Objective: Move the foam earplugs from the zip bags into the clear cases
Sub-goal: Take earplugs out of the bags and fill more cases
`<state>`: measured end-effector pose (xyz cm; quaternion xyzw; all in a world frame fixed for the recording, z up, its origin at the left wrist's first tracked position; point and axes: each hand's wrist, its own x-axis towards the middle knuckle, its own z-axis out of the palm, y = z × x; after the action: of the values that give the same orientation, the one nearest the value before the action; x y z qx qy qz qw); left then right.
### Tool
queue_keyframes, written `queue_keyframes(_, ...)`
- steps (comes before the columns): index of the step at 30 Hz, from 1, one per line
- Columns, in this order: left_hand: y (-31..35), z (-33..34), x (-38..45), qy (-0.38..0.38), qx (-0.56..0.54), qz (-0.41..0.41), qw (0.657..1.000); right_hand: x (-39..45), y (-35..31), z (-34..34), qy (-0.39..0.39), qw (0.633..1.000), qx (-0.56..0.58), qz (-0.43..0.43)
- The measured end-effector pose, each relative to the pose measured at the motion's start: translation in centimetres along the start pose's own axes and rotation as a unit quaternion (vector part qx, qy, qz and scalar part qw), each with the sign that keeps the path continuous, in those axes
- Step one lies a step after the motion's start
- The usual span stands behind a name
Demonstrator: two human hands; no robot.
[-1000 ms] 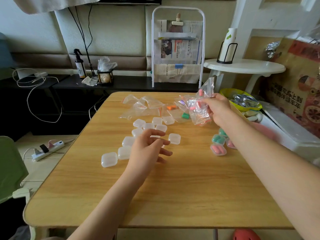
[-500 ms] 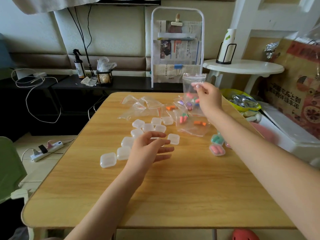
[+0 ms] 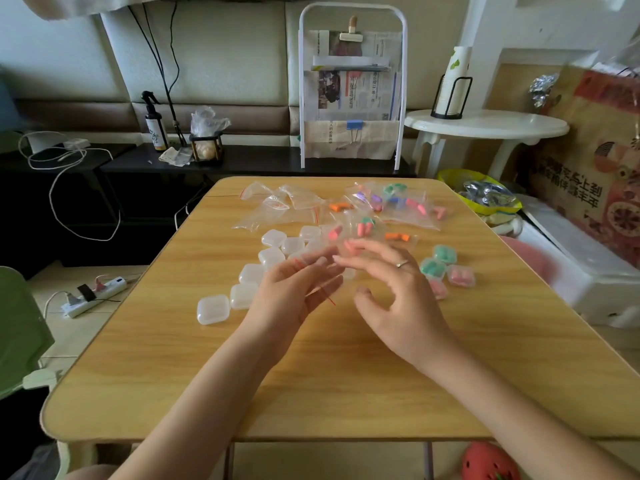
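Zip bags (image 3: 398, 206) w/ earplugs (image 3: 365, 227); clear cases (image 3: 273, 261) shut.
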<state>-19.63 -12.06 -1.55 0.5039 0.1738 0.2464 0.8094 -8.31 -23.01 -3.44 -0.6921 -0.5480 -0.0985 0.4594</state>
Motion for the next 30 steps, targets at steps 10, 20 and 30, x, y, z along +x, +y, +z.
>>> queue_keyframes(10,-0.7,0.4,-0.7,-0.024,0.035,0.020,0.999,-1.7,-1.1,1.3,0.048,0.999,-0.019,-0.016)
queue_keyframes(20,-1.1,0.1,-0.7,0.033,0.030,0.020,0.999,-2.0,-1.5,1.4,0.071,0.997,-0.029,-0.033)
queue_keyframes(30,-1.2,0.4,-1.1,0.033,0.078,0.059,0.995,-2.1,-1.7,1.4,0.068,0.998,-0.014,-0.007)
